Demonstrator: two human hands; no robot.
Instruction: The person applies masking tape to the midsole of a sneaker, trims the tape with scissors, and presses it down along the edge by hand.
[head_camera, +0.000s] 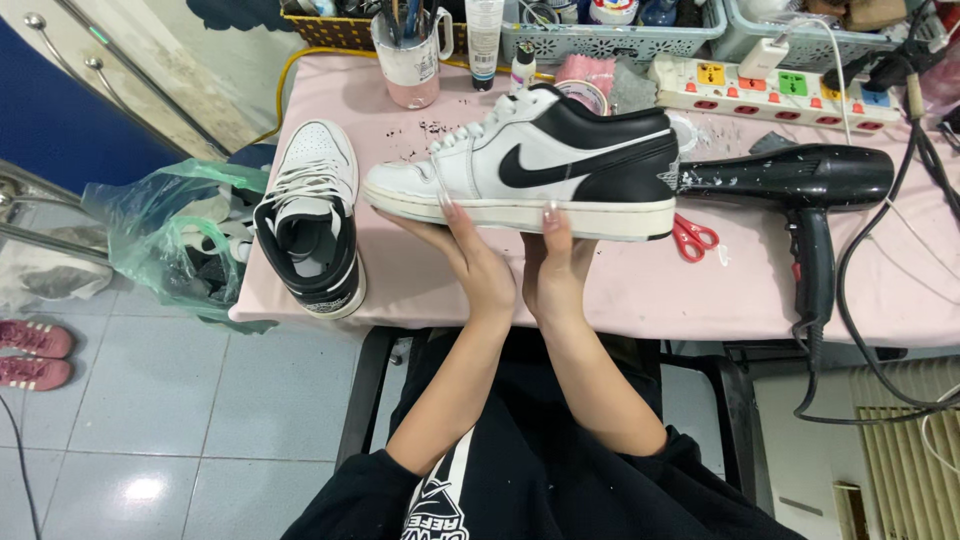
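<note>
I hold a white and black low-top sneaker (530, 165) sideways above the pink-covered table (620, 290), its toe pointing left. My left hand (470, 255) supports the sole under the forefoot, fingertips on the white midsole. Close beside it, my right hand (555, 265) grips the sole near the middle, a finger up on the midsole edge. The matching second sneaker (310, 215) rests on the table's left corner, opening facing up, heel toward me.
A black hair dryer (800, 185) lies right of the held shoe, its cord hanging off the table. Red scissors (692, 238), a white power strip (775, 92), a cup of brushes (408, 55), baskets and a tube stand behind. A green plastic bag (175, 235) hangs at left.
</note>
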